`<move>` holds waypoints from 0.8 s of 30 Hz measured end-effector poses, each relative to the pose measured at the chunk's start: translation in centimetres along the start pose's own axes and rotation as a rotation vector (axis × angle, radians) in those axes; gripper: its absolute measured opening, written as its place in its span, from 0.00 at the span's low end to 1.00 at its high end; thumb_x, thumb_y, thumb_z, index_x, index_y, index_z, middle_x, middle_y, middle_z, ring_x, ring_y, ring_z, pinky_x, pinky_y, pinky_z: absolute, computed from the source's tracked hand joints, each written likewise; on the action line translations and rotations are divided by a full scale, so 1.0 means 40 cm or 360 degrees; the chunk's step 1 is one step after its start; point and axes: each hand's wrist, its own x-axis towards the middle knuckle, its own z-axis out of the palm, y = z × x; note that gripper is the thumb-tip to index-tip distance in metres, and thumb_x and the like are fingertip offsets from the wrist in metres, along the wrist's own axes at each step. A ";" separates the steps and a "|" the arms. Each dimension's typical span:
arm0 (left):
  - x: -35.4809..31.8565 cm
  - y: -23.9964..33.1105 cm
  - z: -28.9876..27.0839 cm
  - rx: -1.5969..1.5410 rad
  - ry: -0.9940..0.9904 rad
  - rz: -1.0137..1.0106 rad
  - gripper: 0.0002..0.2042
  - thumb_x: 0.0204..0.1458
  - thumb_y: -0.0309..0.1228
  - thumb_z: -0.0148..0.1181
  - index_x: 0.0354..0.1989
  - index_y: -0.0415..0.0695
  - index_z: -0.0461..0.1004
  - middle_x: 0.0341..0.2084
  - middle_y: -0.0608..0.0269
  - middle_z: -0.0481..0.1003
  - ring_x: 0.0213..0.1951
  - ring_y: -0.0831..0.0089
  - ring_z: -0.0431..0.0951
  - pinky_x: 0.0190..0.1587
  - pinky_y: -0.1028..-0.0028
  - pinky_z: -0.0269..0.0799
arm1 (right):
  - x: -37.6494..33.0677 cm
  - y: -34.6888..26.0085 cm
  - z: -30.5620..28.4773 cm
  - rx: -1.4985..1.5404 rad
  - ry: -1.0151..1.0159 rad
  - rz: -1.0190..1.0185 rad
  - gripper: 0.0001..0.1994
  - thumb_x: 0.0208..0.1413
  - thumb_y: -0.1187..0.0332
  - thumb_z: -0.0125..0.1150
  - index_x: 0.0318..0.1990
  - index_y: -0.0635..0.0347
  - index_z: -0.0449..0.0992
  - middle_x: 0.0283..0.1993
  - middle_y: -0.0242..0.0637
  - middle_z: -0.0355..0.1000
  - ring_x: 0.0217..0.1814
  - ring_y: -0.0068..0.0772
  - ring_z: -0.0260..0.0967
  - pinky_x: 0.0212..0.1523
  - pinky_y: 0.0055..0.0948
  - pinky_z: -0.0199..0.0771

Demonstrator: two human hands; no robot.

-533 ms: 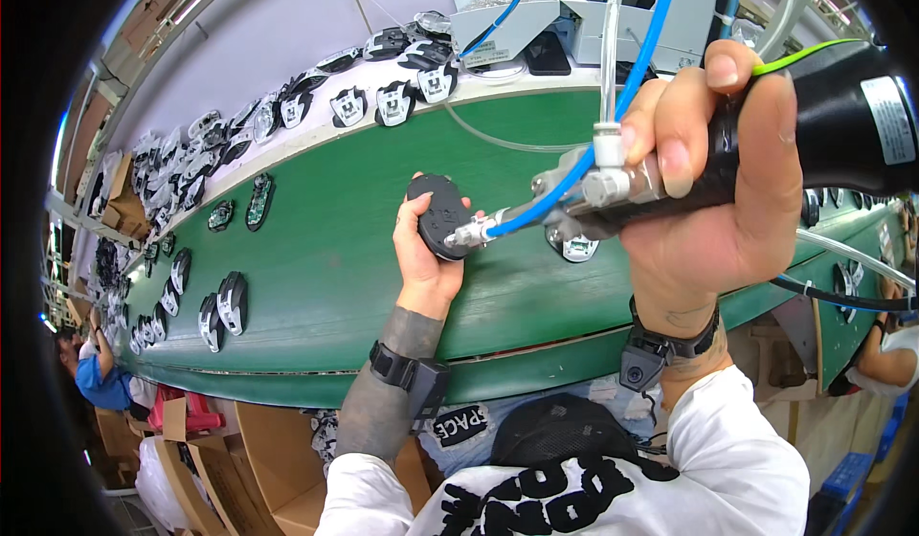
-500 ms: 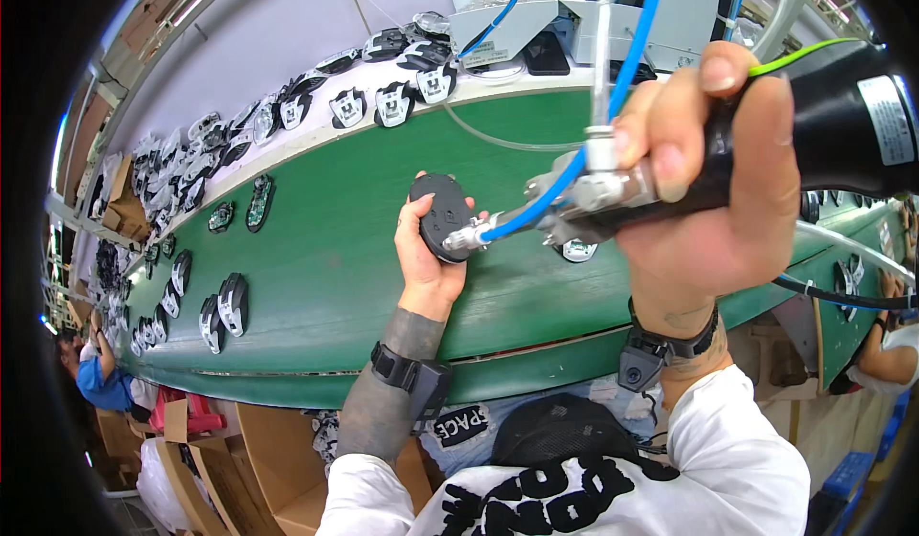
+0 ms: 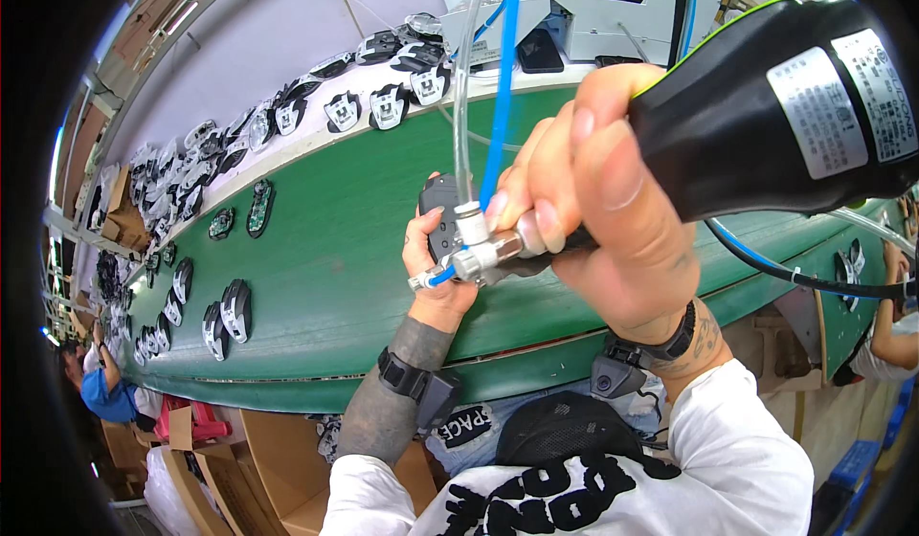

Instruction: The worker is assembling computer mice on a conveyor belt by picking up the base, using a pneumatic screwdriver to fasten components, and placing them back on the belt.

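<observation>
A dark oval computer mouse (image 3: 439,194) rests in my left hand (image 3: 448,299), its flat underside with small holes facing up. The fingers of that hand curl around its edges. My right hand (image 3: 622,239) grips a black power screwdriver (image 3: 742,124) with silver labels, its fingers wrapped around the front of the body. A metal fitting (image 3: 479,252) at the tool's front end sits over the lower part of the mouse and hides it. Whether the tip touches the mouse cannot be seen. A clear tube (image 3: 467,105) and a blue air hose (image 3: 505,67) run up from the fitting.
Several black-and-white mice (image 3: 236,308) and two circuit-board parts (image 3: 259,207) lie on the green work surface (image 3: 325,268). More mice line a white ledge (image 3: 364,129) behind. A grey machine (image 3: 613,29) and a phone (image 3: 541,53) stand at the back. Cardboard boxes (image 3: 278,459) sit below.
My right hand has swung the screwdriver to the left, and its front end now covers more of the mouse. My left hand holds the mouse in nearly the same place.
</observation>
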 end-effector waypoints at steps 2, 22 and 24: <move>-0.023 0.000 0.146 0.0180 -0.0062 0.0163 0.24 0.50 0.34 0.47 0.57 0.46 0.60 0.47 0.56 0.70 0.48 0.63 0.71 0.53 0.63 0.68 | -0.001 0.012 -0.016 0.0001 0.0007 0.0007 0.14 0.58 0.59 0.56 0.38 0.59 0.61 0.18 0.31 0.62 0.22 0.26 0.63 0.30 0.26 0.70; -0.273 0.751 -0.341 0.3962 0.1789 0.0884 0.33 0.40 0.49 0.65 0.54 0.43 0.66 0.51 0.37 0.63 0.53 0.45 0.64 0.55 0.55 0.60 | 0.029 -0.006 0.037 0.0089 0.0222 0.0086 0.12 0.52 0.74 0.58 0.43 0.67 0.65 0.28 0.35 0.68 0.29 0.23 0.67 0.34 0.22 0.66; -0.262 0.764 -0.347 0.3763 0.1548 0.0865 0.33 0.41 0.49 0.64 0.54 0.43 0.66 0.48 0.39 0.66 0.51 0.47 0.66 0.54 0.58 0.63 | 0.029 0.005 0.024 0.0039 0.0190 0.0107 0.12 0.52 0.74 0.57 0.43 0.67 0.65 0.27 0.35 0.68 0.29 0.23 0.67 0.34 0.22 0.66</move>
